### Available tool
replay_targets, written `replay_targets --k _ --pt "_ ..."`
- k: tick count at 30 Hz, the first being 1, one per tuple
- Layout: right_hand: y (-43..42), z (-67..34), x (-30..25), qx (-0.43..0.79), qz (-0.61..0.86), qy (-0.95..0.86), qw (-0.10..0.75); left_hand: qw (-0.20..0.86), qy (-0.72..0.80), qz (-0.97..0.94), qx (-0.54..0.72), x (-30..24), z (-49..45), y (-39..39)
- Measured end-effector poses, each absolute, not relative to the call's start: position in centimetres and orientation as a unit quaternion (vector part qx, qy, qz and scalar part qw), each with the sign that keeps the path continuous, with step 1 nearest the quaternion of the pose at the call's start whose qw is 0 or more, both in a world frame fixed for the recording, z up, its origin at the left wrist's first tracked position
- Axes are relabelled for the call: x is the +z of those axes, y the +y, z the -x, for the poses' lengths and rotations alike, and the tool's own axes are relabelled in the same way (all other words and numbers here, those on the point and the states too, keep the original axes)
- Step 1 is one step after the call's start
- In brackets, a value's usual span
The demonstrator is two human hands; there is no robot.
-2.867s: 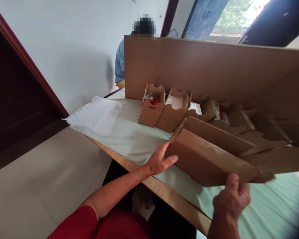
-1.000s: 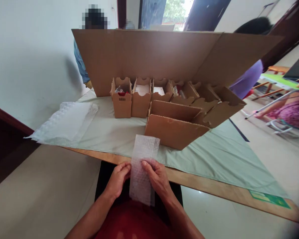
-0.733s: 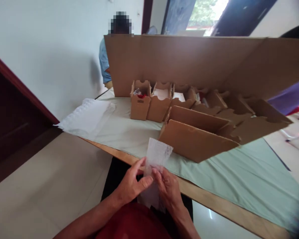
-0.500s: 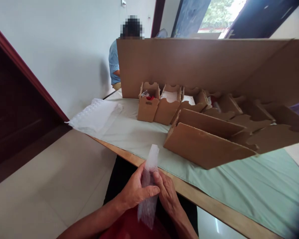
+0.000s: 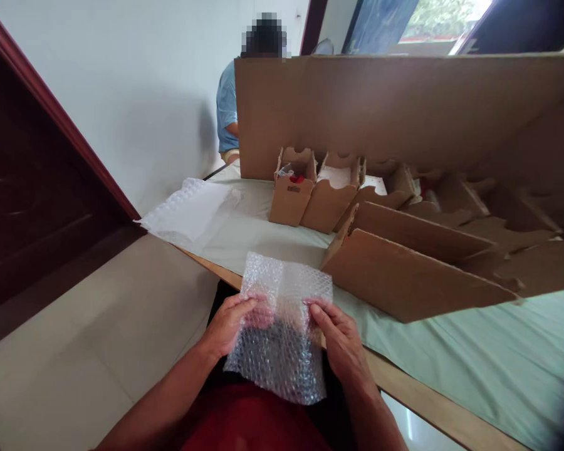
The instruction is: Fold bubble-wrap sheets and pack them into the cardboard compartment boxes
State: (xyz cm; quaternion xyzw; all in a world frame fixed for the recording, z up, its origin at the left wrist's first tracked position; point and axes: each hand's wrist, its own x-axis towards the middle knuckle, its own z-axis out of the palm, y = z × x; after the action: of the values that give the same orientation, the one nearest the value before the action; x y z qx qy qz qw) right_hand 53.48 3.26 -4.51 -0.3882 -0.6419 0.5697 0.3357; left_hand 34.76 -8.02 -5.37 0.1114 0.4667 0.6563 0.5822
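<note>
Between my two hands a clear piece of bubble wrap [image 5: 282, 351] is spread out flat, over my lap and the near table edge. My left hand [image 5: 232, 322] pinches its left side, thumb on top and fingers showing through behind it. The right side is gripped the same way by my right hand [image 5: 336, 329]. A vertical fold line runs down the upper part of the sheet. Beyond it, on the left of the table, lies a stack of white and clear bubble wrap [image 5: 188, 210].
A long open cardboard box [image 5: 418, 275] stands to the right of my hands. Behind it sit several small cardboard bins [image 5: 291, 203] holding red and white items. A tall cardboard panel [image 5: 357, 106] rises at the back. Past it sits a person [image 5: 226, 100] in blue. Green cloth covers the table [image 5: 460, 341].
The bubble wrap was a narrow folded strip held between both hands; now it is opened into a wide sheet, with my hands farther apart. The view has shifted slightly left.
</note>
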Motion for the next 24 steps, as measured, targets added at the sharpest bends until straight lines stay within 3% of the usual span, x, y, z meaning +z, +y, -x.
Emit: replay_targets --k 4,9,11,19,24 --pt "5.5 -53.9 -5.7 0.563 0.415 -0.615 0.363 0.499 0.523 -0.14 0.676 -5.6 -31.3 -7.6" --pt "7.6 -55.4 -8.4 0.573 0.481 -0.559 0.357 0.223 0.679 -0.065 0.696 -6.3 -22.2 -8.6" --pt "8.1 -56.1 -9.4 0.551 0.48 -0.593 0.338 0.168 0.71 -0.017 0.684 -6.6 -18.1 -9.3" --pt "8.3 -56.6 -10.6 0.43 0.472 -0.693 0.335 0.13 0.758 0.016 0.639 -7.6 -11.1 -7.5" --pt "7.9 -56.9 -10.1 0.44 0.469 -0.692 0.329 0.107 0.747 -0.014 0.656 -7.5 -11.7 -6.5"
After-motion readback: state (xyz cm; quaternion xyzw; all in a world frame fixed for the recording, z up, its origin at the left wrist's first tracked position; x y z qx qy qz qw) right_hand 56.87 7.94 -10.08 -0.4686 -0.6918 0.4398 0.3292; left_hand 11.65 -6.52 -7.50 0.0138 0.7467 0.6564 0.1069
